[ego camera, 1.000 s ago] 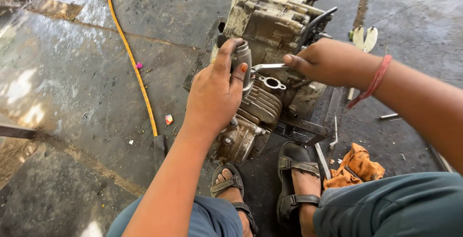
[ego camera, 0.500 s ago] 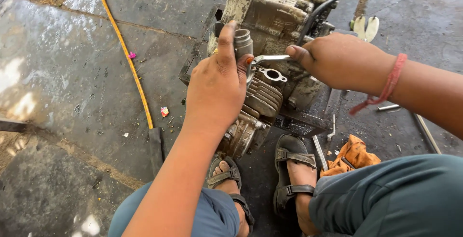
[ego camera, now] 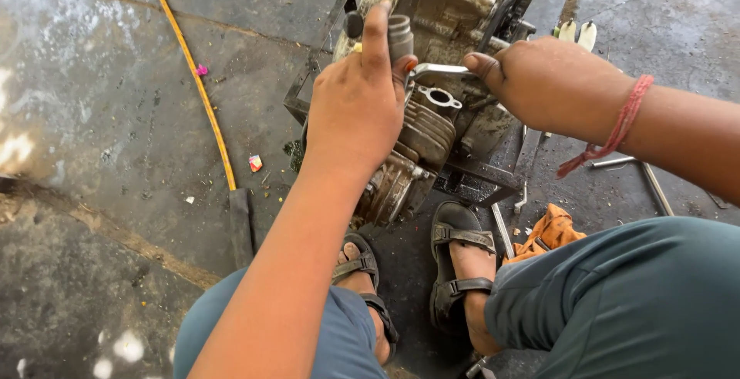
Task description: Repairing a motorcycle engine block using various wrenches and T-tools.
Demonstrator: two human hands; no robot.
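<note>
Since a moment ago my left hand (ego camera: 356,109) has slid a little further up the engine (ego camera: 432,78), and my right hand (ego camera: 547,86) has stayed at its right side. My left hand is curled shut around a short grey metal cylinder (ego camera: 399,37), index finger stretched up along it, palm lying over the engine's finned barrel (ego camera: 424,136). My right hand is closed into a loose fist, its thumb and fingers pinching the end of a flat silver spanner (ego camera: 439,70) that reaches left toward the cylinder, just above the engine's top. A red thread (ego camera: 617,128) circles my right wrist.

The engine is grimy and sits on a dark metal frame (ego camera: 478,175) on the wet concrete floor (ego camera: 116,117). Just below the engine are my two feet in dark sandals (ego camera: 455,271), knees in teal trousers on either side. Right of the engine's base lies an orange rag (ego camera: 551,232), with loose metal rods (ego camera: 644,175) a bit further right. Left of the engine a yellow hose (ego camera: 196,86) runs across the floor, with small pink and red scraps near it.
</note>
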